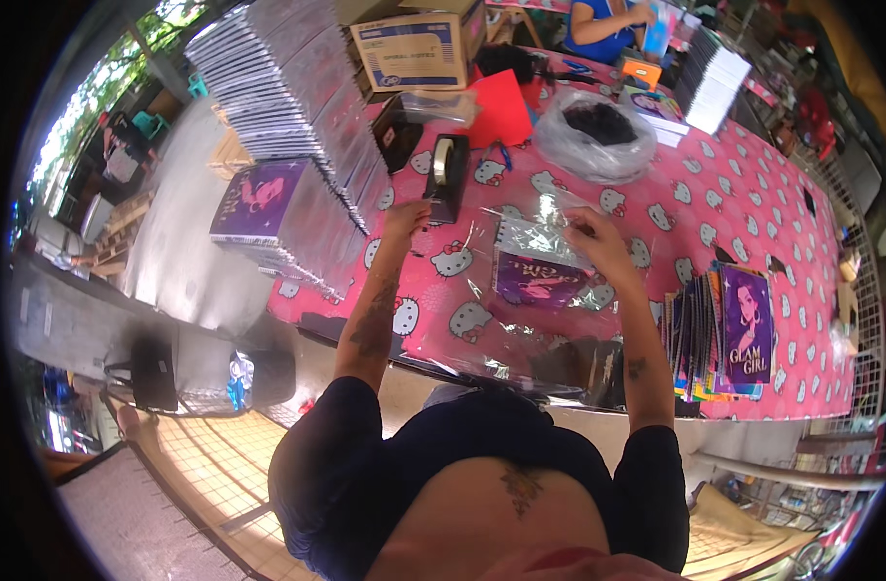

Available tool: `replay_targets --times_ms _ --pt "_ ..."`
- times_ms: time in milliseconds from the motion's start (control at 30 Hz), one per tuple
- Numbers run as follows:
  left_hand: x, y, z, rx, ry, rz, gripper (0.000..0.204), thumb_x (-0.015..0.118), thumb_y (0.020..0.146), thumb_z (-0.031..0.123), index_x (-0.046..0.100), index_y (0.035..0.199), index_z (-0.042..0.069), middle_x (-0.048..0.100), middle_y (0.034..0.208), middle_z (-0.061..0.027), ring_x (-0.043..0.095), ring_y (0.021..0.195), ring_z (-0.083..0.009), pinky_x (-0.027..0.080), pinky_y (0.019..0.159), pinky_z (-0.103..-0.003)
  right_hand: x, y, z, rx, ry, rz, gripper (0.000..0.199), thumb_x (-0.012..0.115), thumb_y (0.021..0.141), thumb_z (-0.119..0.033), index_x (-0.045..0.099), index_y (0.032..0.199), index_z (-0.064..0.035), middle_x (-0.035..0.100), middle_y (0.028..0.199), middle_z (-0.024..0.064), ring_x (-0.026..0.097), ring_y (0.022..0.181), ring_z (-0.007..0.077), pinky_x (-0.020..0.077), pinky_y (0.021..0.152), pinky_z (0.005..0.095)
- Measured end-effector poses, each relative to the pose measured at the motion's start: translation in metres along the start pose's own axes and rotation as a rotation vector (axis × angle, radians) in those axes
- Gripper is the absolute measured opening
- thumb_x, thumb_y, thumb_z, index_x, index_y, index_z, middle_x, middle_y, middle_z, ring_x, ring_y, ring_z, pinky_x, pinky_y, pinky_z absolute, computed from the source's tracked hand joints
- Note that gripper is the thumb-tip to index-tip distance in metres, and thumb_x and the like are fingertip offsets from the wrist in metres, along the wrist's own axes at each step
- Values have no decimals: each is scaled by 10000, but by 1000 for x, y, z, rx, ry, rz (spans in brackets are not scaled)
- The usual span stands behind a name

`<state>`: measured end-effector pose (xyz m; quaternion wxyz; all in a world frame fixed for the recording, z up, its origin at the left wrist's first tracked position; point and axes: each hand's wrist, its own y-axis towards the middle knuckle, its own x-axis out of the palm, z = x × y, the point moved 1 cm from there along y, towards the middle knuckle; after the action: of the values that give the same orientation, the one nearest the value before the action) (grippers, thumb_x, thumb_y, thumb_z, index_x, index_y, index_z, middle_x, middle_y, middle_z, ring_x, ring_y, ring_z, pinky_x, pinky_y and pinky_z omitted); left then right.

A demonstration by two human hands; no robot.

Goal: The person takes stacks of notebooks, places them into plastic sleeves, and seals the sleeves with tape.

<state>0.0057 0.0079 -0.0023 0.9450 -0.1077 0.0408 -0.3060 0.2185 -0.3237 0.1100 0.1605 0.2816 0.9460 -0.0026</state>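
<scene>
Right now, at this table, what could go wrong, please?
The tall stack of wire-bound notebooks might topple if the left hand, close by, bumps it. The clear, glossy plastic over the purple notebook may wrinkle under the right hand. The black tape dispenser, beside the left hand, could slide if knocked.

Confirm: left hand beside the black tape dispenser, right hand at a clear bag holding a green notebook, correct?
No: the notebook is purple, not green, in the head view. The left hand is beside the tape dispenser, the right hand at the clear bag.
</scene>
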Motion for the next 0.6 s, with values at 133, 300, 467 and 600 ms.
replay_targets --times_ms 133,300,467,600 --pt "-4 15 -15 152 417 108 297 692 817 285 707 934 12 719 879 -168 702 697 -268 533 626 -382 -2 2 -4 -40 12 14 318 667 863 -117 616 1166 -36 611 867 16 563 805 104 447 732 260" --pt "21 5 62 432 1495 179 242 677 815 271 705 855 34 711 868 -179 705 768 -299 533 666 -435 -7 -2 2 -23 7 53 315 671 861 -112 619 1163 -40 604 847 18 566 791 103 453 714 260" --pt "131 -90 204 1037 1007 -792 270 725 759 305 685 800 40 660 727 -126 660 663 -265 490 625 -374 -3 -1 3 -43 10 38 322 675 860 -110 617 1170 -45 597 835 19 559 763 104 456 689 263" --pt "213 -80 215 1075 1364 -1121 280 744 738 323 707 802 52 657 698 -98 624 620 -233 460 595 -350 -10 -1 5 -11 18 19 340 681 860 -111 605 1187 -56 583 827 15 547 772 99 451 682 262"
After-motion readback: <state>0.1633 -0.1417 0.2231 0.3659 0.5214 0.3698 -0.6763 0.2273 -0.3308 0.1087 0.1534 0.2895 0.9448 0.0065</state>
